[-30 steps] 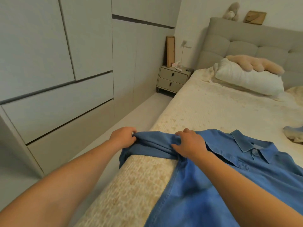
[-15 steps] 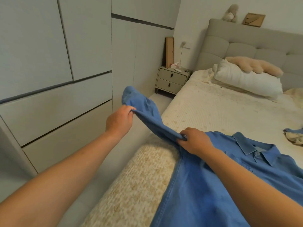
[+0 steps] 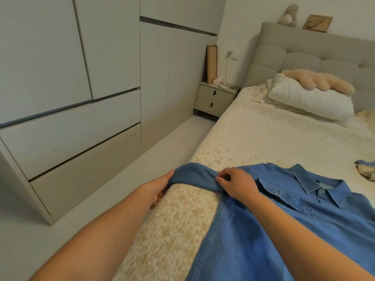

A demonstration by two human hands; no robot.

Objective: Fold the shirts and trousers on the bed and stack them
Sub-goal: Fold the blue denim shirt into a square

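1. one blue denim collared shirt (image 3: pixel 284 230) lies lower right on the cream patterned bed (image 3: pixel 263 138).
2. my left hand (image 3: pixel 160 189) and right hand (image 3: pixel 235 184) each grasp its one sleeve (image 3: pixel 192 176), centre frame.
3. one white pillow (image 3: pixel 308 100), upper right.

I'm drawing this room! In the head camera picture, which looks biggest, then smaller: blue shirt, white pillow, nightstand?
1. Blue shirt, though it lies nearest the camera, so it looks extra big.
2. White pillow.
3. Nightstand.
The pillow looks clearly wider than the nightstand.
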